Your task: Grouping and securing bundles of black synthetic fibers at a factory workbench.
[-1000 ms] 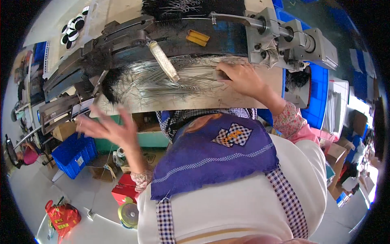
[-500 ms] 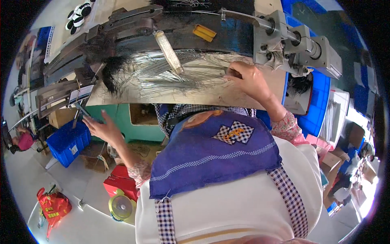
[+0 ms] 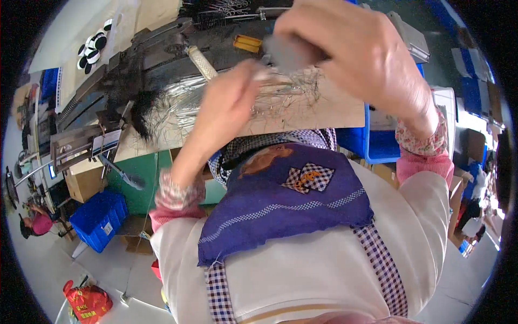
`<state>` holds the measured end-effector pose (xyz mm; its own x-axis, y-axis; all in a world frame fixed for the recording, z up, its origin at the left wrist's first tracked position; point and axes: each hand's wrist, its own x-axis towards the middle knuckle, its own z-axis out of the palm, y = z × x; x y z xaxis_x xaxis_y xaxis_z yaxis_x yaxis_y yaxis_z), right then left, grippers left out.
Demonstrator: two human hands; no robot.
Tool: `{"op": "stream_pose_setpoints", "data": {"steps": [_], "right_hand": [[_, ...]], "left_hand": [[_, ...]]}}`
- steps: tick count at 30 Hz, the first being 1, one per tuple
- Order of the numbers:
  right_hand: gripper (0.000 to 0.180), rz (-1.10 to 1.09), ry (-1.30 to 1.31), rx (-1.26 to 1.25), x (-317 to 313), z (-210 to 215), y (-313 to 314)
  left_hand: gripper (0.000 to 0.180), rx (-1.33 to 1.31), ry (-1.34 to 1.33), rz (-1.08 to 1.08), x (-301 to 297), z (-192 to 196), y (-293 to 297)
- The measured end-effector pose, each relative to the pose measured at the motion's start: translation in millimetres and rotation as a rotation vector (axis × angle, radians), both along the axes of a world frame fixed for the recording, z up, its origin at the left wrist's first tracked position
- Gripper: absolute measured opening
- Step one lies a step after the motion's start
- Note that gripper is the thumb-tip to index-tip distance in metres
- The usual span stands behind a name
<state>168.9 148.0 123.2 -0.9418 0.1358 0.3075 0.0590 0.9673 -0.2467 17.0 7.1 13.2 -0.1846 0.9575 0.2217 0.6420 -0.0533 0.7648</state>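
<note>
My right hand (image 3: 356, 54) is raised close to the camera, above the bench (image 3: 334, 110). Its fingers are curled round a blurred dark grey thing (image 3: 294, 53) whose kind I cannot make out. Left of it, my left hand (image 3: 229, 102) reaches over the bench with fingers drawn together, their tips smeared beside the grey thing. What those fingertips pinch, if anything, is not clear. Beneath both hands lie many thin silvery wires (image 3: 186, 89) and loose dark bristles. A pale wrapped bar (image 3: 202, 63) rests across the wires, partly behind my left hand.
A dark metal machine (image 3: 135, 59) runs along the bench's far side, a small yellow block (image 3: 247, 43) on it. Black bristles (image 3: 143, 110) lie at the left. Black-and-white rolls (image 3: 93, 47) stand far left. Blue bins (image 3: 100, 218) sit below left and at right (image 3: 372, 143). A red bag (image 3: 89, 302) is on the floor.
My right hand has risen from the wires toward the camera with a grey thing in it. My left hand has come from beside the bench's left end up over the wires, near the right.
</note>
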Motion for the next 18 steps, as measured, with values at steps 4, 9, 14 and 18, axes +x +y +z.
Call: {"op": "stream_pose_setpoints", "data": {"steps": [4,9,14,18], "right_hand": [[0.012,-0.095,0.204,-0.035,-6.5,-38.4,53.3],[0.013,0.077,0.169,0.073,-52.6,-77.9,65.3],[0.026,0.144,0.321,0.116,-69.4,-103.0,67.9],[0.011,0.09,0.217,0.279,-71.4,-109.3,64.5]], "left_hand": [[0.029,0.2,-0.5,0.396,-33.3,-20.2,-53.0],[0.027,0.046,-0.997,0.366,-5.8,-31.7,-15.5],[0.026,-0.001,-1.246,0.38,11.6,7.5,2.6],[0.022,0.228,-1.874,0.033,-25.9,46.9,-14.1]]}}
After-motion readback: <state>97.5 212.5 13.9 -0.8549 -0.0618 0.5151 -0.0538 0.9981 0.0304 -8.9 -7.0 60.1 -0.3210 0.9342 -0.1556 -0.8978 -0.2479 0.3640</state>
